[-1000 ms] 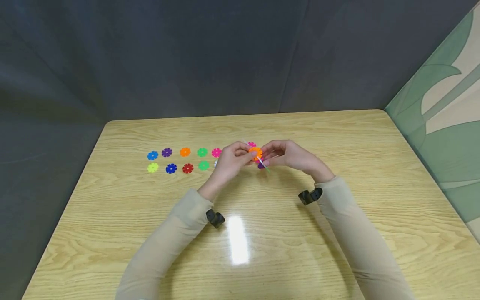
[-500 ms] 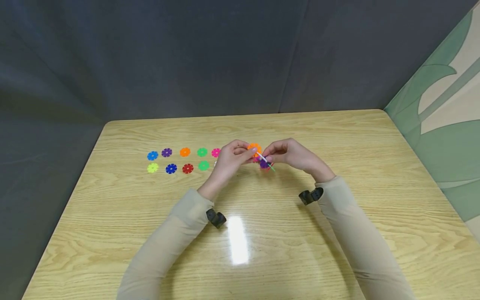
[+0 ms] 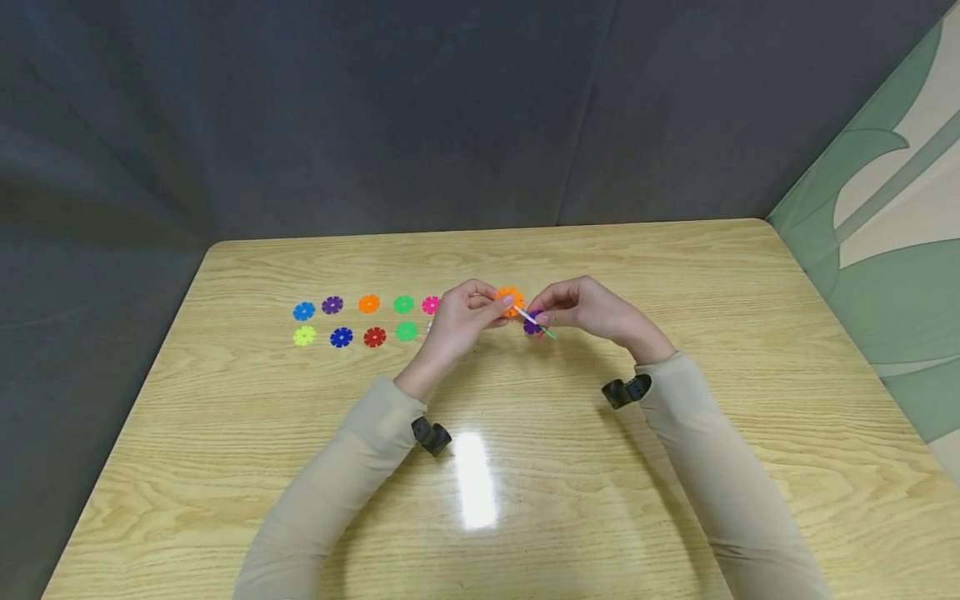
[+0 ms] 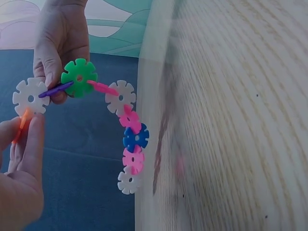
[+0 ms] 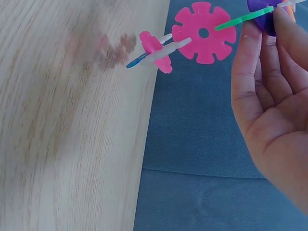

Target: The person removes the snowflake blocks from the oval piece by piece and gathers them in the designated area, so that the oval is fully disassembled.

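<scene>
My left hand [image 3: 461,327] pinches an orange notched plastic disc [image 3: 509,302] between thumb and fingers. A white disc [image 4: 23,94] is slotted into it and joins it to a purple disc [image 3: 533,322], which my right hand [image 3: 603,315] pinches. From the purple one hangs a chain of slotted discs: a green disc [image 4: 79,79], a pink disc [image 5: 190,24], then white, pink and a blue disc [image 4: 136,138], ending in pink and a white disc [image 4: 126,182]. Both hands are above the table, close together, with the white disc spanning the gap between them.
Loose discs lie in two rows on the wooden table [image 3: 360,467], left of my hands. Among them are a light blue disc [image 3: 303,311], a yellow disc [image 3: 304,336] and a red disc [image 3: 375,337]. My left hand covers the rows' right end. A dark cloth [image 3: 390,125] stands behind.
My right hand has moved slightly right with the purple disc, away from the orange disc. The white disc between them shows more fully. My left hand has barely moved.
</scene>
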The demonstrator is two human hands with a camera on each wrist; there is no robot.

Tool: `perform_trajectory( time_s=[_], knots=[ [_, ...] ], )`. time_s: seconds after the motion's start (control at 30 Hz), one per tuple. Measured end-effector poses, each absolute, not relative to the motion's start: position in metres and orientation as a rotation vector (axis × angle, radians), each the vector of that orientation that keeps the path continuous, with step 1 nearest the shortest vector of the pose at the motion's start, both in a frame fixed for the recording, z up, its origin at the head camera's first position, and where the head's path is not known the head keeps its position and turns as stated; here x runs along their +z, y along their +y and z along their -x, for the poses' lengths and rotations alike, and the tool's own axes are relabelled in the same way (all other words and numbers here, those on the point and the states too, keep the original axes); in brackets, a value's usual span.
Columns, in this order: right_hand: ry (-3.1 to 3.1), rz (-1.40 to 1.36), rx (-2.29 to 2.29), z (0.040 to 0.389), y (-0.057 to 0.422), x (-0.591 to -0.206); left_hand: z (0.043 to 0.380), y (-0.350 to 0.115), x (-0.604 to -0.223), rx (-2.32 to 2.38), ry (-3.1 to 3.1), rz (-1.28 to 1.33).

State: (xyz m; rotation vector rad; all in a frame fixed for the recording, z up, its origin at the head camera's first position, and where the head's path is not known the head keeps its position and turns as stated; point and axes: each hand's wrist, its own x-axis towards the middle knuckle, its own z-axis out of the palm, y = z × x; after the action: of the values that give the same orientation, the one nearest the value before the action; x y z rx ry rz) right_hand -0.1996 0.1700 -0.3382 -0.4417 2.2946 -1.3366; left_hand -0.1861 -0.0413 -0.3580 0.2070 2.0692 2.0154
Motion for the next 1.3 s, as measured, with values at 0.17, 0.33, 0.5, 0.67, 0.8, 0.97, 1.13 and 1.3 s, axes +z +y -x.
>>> perform_trajectory(
  time_s=[0.17,0.33,0.5,0.67,0.8,0.97,1.13,1.3],
  knots=[
    [2.306,0.435,-1.346,0.2,0.17,-0.339,0.188,-0.043,-0.356,2.021,2.043,-0.236],
    [2.341,0.439,-1.315,0.201,0.172,-0.341,0.189,-0.043,-0.353,2.079,1.958,-0.2],
    [2.353,0.441,-1.313,0.202,0.173,-0.341,0.191,-0.043,-0.354,2.097,1.92,-0.195],
    [2.375,0.425,-1.307,0.203,0.176,-0.34,0.197,-0.047,-0.36,2.089,1.97,-0.145],
    [2.405,0.394,-1.287,0.202,0.18,-0.338,0.203,-0.052,-0.365,2.071,2.048,-0.092],
    [2.42,0.372,-1.292,0.202,0.185,-0.336,0.209,-0.059,-0.371,2.003,2.147,-0.073],
    [2.413,0.339,-1.316,0.202,0.188,-0.333,0.217,-0.064,-0.378,1.885,2.268,-0.048],
    [2.405,0.319,-1.334,0.201,0.19,-0.333,0.225,-0.07,-0.384,1.719,2.378,-0.038]
  ],
)
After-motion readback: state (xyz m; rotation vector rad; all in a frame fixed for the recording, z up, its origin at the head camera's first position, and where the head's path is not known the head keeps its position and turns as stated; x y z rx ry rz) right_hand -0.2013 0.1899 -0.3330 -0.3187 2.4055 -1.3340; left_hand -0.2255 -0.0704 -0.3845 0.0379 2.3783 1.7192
